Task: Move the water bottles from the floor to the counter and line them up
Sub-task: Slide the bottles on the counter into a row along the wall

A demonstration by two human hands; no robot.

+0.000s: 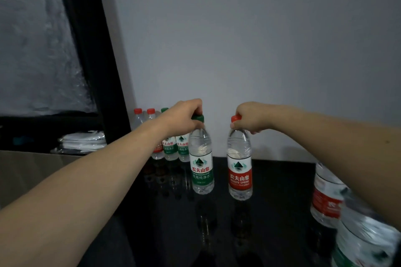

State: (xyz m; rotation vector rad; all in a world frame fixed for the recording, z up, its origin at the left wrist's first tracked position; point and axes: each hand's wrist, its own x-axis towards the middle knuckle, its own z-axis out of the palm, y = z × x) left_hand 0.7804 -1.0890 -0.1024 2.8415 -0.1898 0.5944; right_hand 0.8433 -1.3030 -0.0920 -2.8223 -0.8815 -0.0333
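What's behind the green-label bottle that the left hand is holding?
Behind the green-label bottle, more bottles stand in a row by the wall. The left hand and forearm cover parts of them, so their count is unclear.

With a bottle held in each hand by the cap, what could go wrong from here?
1. Each hand, left hand and right hand, grips only a cap, so the green-label bottle or red-label bottle may swing or slip.
2. The left forearm passes close over the row of bottles by the wall; it might knock one over.
3. The large bottles beside the right forearm could be bumped.
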